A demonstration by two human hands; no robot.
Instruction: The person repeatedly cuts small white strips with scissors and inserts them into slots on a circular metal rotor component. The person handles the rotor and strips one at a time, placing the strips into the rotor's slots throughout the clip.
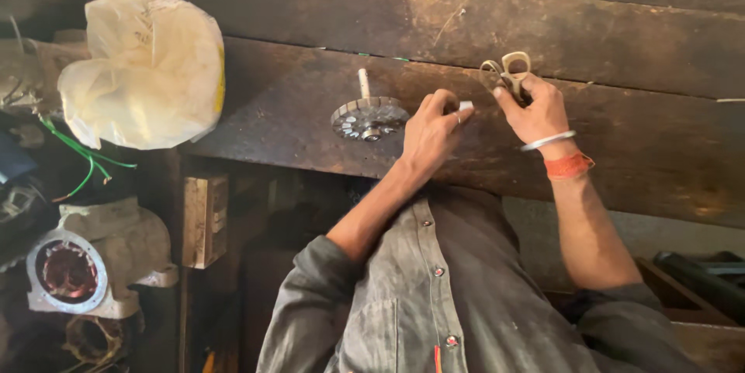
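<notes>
Workbench (621,132): dark, worn wooden planks, oil-stained and scuffed. At ten o'clock sits a crumpled translucent plastic bag (147,62); at eight o'clock, below the bench, a grey cast motor housing (93,264) shows copper windings in its round bore. Just left of centre lies a toothed metal disc (369,118), its pale shaft pointing to twelve o'clock; it lies untouched, so work on it appears not yet begun. The right hand (535,113), at one o'clock, is closed around pale-handled scissors (506,72). The left hand (431,132) pinches a small white piece (465,106) between thumb and fingertips, just beside the disc's right edge. Whether the piece is yet cut cannot be told.
</notes>
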